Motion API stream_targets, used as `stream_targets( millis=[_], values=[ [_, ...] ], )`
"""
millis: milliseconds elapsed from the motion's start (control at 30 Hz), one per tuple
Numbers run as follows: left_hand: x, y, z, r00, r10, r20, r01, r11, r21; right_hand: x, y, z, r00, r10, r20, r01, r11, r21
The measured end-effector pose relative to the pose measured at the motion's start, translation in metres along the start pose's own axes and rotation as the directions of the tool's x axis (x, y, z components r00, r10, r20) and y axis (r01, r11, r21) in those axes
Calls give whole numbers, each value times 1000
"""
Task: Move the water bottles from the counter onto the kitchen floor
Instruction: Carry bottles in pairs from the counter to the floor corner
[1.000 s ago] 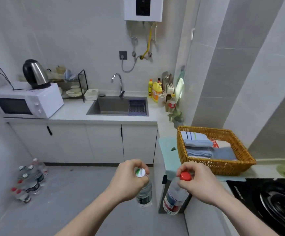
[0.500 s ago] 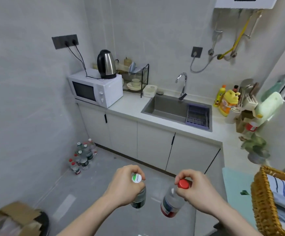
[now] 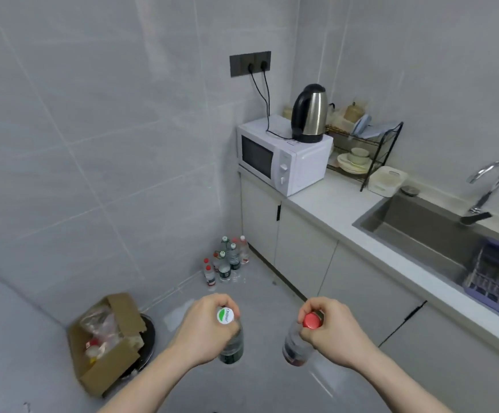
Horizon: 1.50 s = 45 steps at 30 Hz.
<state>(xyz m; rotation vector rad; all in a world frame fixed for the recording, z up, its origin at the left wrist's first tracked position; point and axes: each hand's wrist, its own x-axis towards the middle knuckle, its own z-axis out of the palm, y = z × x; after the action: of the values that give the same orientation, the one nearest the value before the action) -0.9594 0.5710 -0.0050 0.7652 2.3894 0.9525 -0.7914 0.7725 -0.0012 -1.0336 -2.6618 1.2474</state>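
Two bottles in hand, both hanging by the neck over bare floor [image 3: 272,383] at lower centre: white-and-green-capped bottle [image 3: 229,338] with left hand [image 3: 209,329] fingers curled round its neck, red-capped bottle [image 3: 298,342] pinched at the cap by right hand [image 3: 330,332]; neither touches the floor yet; view has swung left over the last second: the wicker basket and stove are gone from frame, the bottle cluster [image 3: 225,262] now sits centre frame in the corner by the wall and cabinet, much closer than before; grips unchanged across the swing; my read: carry phase, person turned toward the drop spot, next is walk in and set both down upright beside the cluster; cardboard box [image 3: 108,344] lower left, near the path; surface [image 3: 325,201] at right carries microwave [image 3: 284,156] with kettle [image 3: 309,113] on top, sink [image 3: 426,234] further right; no bottles visible on that stretch.
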Motion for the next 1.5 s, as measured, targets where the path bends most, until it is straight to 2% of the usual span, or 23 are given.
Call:
stream_targets(
  millis=[267,533,867,967,1200,1300,1500],
  values=[
    [100,-62,-61,994,-98,-55,100,994,33,130,-60,51,996,-43,84,41,999,18],
    [214,-121,-110,988,-151,35,146,984,102,236,-111,103,992,37,117,-39,999,18],
    [353,-181,-138,953,-273,134,262,961,94,386,-133,150,959,104,263,-98,995,-34],
    [396,-207,-137,930,-327,168,304,941,145,434,-134,165,947,130,292,-116,991,-65],
    [485,-243,-151,876,-439,201,429,898,96,536,-142,208,914,217,344,-202,976,-80],
    [526,-268,-156,843,-474,255,467,879,91,574,-145,231,899,267,346,-254,964,-84],
    [610,-339,-144,806,-456,378,407,890,207,637,-141,295,892,334,305,-322,942,-92]
  ],
)
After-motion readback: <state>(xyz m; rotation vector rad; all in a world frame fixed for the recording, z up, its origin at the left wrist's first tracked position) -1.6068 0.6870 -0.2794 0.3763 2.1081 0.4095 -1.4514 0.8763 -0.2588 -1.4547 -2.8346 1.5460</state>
